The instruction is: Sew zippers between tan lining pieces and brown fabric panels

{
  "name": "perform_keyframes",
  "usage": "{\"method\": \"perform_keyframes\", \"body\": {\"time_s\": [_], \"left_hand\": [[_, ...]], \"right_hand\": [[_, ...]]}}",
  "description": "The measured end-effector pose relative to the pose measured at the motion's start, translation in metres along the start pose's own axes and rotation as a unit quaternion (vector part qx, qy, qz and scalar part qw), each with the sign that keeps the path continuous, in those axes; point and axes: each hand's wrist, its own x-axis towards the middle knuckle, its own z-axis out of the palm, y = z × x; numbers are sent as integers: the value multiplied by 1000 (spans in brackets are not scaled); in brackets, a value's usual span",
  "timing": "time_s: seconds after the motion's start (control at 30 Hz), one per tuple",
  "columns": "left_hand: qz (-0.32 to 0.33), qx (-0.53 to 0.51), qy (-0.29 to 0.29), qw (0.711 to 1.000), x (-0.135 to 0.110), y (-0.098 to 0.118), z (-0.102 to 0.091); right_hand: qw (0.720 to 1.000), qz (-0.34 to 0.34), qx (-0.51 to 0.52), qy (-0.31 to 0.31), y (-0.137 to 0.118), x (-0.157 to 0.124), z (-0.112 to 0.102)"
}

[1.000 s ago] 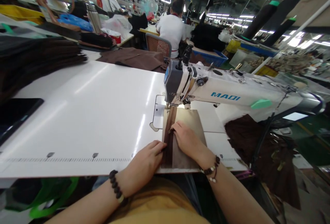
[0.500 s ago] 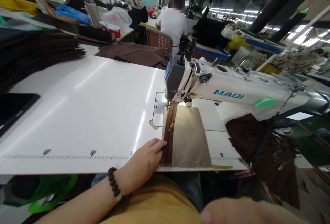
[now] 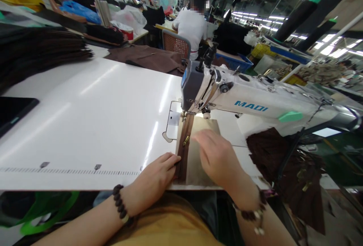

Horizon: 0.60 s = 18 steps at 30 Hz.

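A beige fabric panel lies on the sewing table with a brown zipper along its left side. The zipper's far end runs under the needle area of the sewing machine, and its brass pull rests midway along. My left hand is closed at the zipper's near end, fingertips on the tape and thumb hidden. Above the beige panel, my right hand is curled with its fingers drawn together, slightly blurred. Whether anything is between those fingers is hidden.
Stacked dark fabric and a black device stand at the left. Brown fabric lies behind the table; dark brown pieces hang at the right. A person in white sits ahead beyond a chair.
My right hand has come up from the lower right edge to over the beige panel. My left hand stays at the zipper's near end. The view has shifted slightly.
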Motion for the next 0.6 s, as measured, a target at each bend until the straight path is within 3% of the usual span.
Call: {"method": "perform_keyframes", "body": {"time_s": [0.13,0.27,0.47,0.6], "left_hand": [[0,17,-4,1000,0,1,-2],[1,23,1,1000,0,-1,0],[37,8,34,999,-3,2,3],[71,-25,16,997,-5,10,-5]], "right_hand": [[998,52,-9,-23,37,32,48],[998,51,20,-6,51,31,76],[999,40,36,6,46,17,71],[999,48,16,-11,39,9,63]]}}
